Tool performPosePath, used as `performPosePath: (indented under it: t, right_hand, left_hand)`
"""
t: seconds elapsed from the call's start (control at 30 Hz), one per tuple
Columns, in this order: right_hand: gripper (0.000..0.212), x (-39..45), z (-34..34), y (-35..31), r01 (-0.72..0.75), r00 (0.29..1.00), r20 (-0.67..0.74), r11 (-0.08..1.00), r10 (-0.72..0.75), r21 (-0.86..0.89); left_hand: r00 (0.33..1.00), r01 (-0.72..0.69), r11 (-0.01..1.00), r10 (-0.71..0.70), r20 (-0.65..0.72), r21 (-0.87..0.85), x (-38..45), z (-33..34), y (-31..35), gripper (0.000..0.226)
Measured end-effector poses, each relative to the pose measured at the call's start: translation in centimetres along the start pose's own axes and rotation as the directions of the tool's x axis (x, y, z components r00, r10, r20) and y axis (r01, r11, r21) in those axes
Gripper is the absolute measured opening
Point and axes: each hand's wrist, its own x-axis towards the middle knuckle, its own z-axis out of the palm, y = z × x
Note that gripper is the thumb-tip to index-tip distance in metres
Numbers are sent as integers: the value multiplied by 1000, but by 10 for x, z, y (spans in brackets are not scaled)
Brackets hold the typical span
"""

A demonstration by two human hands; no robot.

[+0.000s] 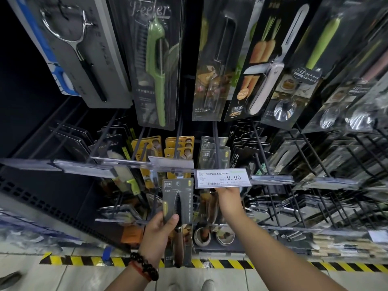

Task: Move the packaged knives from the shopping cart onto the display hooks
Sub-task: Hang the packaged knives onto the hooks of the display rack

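My left hand (pixel 159 236) grips a packaged knife (pixel 178 211), a dark card with a black blade and a brown handle, held upright in front of the display. My right hand (pixel 230 198) reaches up under the price tag (pixel 222 178) reading 9.90 at the tip of a display hook (pixel 217 148); its fingers are hidden behind the tag. Matching dark packaged knives (pixel 214 156) hang further back on that hook. The shopping cart is not in view.
Packaged peelers (pixel 159 66) and spoons hang on the row above. Neighbouring hooks hold yellow-carded tools (pixel 178 148) and other knives (pixel 123 171). Bowls (pixel 225 236) sit on a low shelf. A yellow-black hazard stripe (pixel 231 264) runs along the tiled floor.
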Motion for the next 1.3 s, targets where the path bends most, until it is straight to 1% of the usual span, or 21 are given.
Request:
performPosePath:
  t: [0.07, 0.1, 0.13, 0.2, 0.23, 0.37, 0.43, 0.47, 0.57, 0.63, 0.77, 0.83, 0.9, 0.93, 0.97, 1.0, 1.03, 1.07, 1.13, 1.2, 1.3]
  right_hand:
    - [31, 14, 3, -3, -29, 1000, 9, 999, 29, -43]
    - [33, 21, 4, -3, -36, 999, 12, 998, 37, -60]
    - [28, 27, 5, -1, -44, 999, 25, 998, 45, -52]
    - [8, 34, 8, -2, -72, 996, 51, 997, 72, 1]
    - [4, 38, 9, -3, -81, 995, 57, 997, 80, 18]
    - [35, 57, 11, -11, -73, 993, 92, 996, 77, -47]
    - [32, 69, 11, -12, -44, 995, 80, 991, 55, -125]
    - [27, 73, 12, -12, -51, 995, 81, 991, 62, -122]
    - [8, 85, 12, -16, -139, 984, 106, 990, 142, -32]
    - [23, 90, 12, -23, -169, 982, 77, 985, 170, -26]
    - [35, 94, 12, -29, -216, 975, 43, 975, 219, -52]
    - [42, 94, 12, -28, -231, 972, 38, 973, 231, 6]
    - [38, 88, 16, -27, -255, 967, 35, 965, 254, 66]
    - [46, 83, 17, -22, -285, 959, 23, 951, 284, 125]
    - [43, 78, 17, -15, -306, 950, -2, 933, 313, 190]
    - [31, 70, 17, -8, -321, 945, 5, 921, 328, 220]
    - [21, 62, 16, 3, -355, 934, 39, 911, 355, 212]
    - [21, 57, 13, 17, -386, 922, 96, 903, 375, 187]
    - [25, 38, 6, 33, -393, 915, 161, 907, 369, 154]
    - [34, 22, -3, 37, -365, 927, 168, 910, 336, 198]
    - [29, -2, -18, 35, -306, 947, 189, 912, 260, 274]
  left_hand:
    - [1000, 1, 1000, -1, 2, 6, 0, -1, -1, 16]
    - [1000, 0, 1000, 0, 4, 15, 0, -1, -1, 17]
    - [1000, -3, 1000, 3, 13, 22, -1, 0, -2, 17]
    - [999, -3, 1000, 2, 34, 26, -3, 0, -2, 19]
    - [999, -1, 1000, 0, 42, 27, -5, 1, -3, 21]
    - [997, -12, 998, 7, 78, 68, -9, 1, -7, 26]
    - [996, -21, 996, 14, 91, 82, -11, 3, -6, 24]
    - [995, -23, 996, 14, 97, 87, -11, 4, -5, 22]
    - [995, -9, 994, -1, 95, 105, -12, 5, -4, 17]
    - [996, -12, 993, 1, 94, 116, -13, 4, -6, 17]
    - [993, -33, 991, 18, 119, 131, -14, 3, -8, 18]
    - [992, -37, 991, 21, 128, 126, -15, 4, -9, 16]
    - [989, -40, 991, 22, 144, 124, -14, 6, -8, 18]
    - [988, -43, 991, 24, 152, 126, -14, 8, -7, 19]
    - [987, -47, 990, 27, 157, 129, -13, 10, -6, 20]
    - [987, -52, 990, 31, 161, 129, -12, 12, -5, 21]
    - [986, -58, 990, 37, 163, 128, -10, 14, -3, 23]
    - [985, -65, 990, 44, 166, 126, -9, 16, -2, 23]
    - [984, -82, 987, 59, 167, 135, -6, 21, 1, 22]
    - [982, -108, 982, 81, 169, 157, -2, 25, 4, 18]
    - [976, -128, 974, 91, 197, 185, 2, 29, 5, 17]
